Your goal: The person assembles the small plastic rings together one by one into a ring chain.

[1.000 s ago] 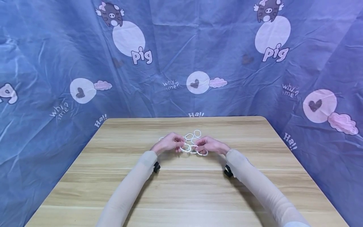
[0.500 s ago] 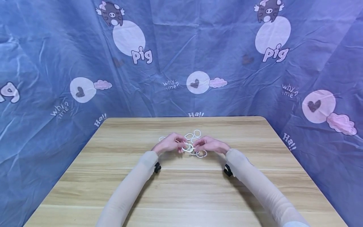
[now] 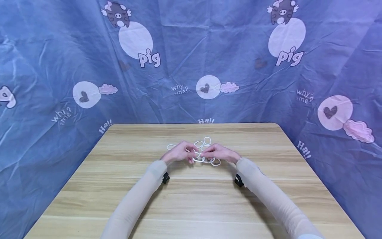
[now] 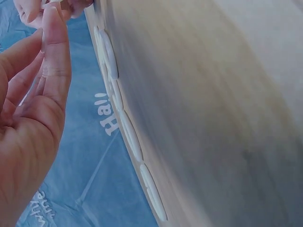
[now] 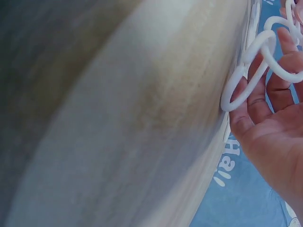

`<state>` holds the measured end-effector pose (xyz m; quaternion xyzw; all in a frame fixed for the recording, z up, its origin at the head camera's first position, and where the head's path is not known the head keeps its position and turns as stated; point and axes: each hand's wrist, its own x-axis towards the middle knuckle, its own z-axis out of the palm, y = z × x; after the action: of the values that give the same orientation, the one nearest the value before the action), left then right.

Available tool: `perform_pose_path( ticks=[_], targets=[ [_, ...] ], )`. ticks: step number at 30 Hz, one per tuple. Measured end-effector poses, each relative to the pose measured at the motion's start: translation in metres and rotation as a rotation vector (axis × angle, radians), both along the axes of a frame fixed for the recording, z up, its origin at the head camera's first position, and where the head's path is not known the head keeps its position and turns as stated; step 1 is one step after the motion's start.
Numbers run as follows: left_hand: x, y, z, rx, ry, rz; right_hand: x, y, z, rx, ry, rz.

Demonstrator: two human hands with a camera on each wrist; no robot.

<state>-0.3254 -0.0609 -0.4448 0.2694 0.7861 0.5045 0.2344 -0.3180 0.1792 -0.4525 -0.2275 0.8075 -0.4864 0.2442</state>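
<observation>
Several white oval plastic chain links are about both hands, towards the far side of the table. My left hand (image 3: pixel 182 151) pinches a white link (image 3: pixel 198 160) between thumb and forefinger; in the left wrist view its fingertips meet at the top edge, largely hiding the link. Close on the right, my right hand (image 3: pixel 220 152) pinches at the same spot, fingertips nearly touching the left ones. Joined links (image 5: pixel 236 90) hang across the right fingers in the right wrist view. One hanging link (image 3: pixel 216 162) shows below the right hand. How the pinched links meet is too small to tell.
Loose white links (image 3: pixel 207 140) lie just beyond the hands, and another (image 3: pixel 170 146) sits left of the left wrist. The wooden table (image 3: pixel 191 205) ends a little behind them. A blue printed cloth (image 3: pixel 185 49) hangs behind and at both sides.
The right hand has moved slightly left and the left hand slightly right, bringing their fingertips together. The links between them have drawn closer and hang a little lower.
</observation>
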Motion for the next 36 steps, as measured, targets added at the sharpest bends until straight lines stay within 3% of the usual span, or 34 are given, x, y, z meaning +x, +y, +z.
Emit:
perform_pose_path(
  ticks=[10, 20, 25, 31, 36],
  targets=[
    [0.000, 0.004, 0.000, 0.025, -0.023, -0.010, 0.000, 0.001, 0.002, 0.043, 0.020, -0.017],
    [0.000, 0.006, -0.001, 0.059, -0.056, 0.021, -0.001, 0.003, 0.002, -0.006, -0.032, 0.001],
    [-0.002, 0.003, -0.002, 0.036, -0.028, 0.008, 0.000, 0.003, 0.000, -0.038, -0.014, 0.003],
    [0.000, -0.003, 0.000, -0.034, 0.048, 0.024, 0.002, 0.002, 0.001, -0.066, -0.013, -0.051],
    [-0.001, -0.010, 0.002, -0.049, 0.039, 0.052, 0.004, 0.002, 0.001, -0.155, -0.055, -0.007]
  ],
)
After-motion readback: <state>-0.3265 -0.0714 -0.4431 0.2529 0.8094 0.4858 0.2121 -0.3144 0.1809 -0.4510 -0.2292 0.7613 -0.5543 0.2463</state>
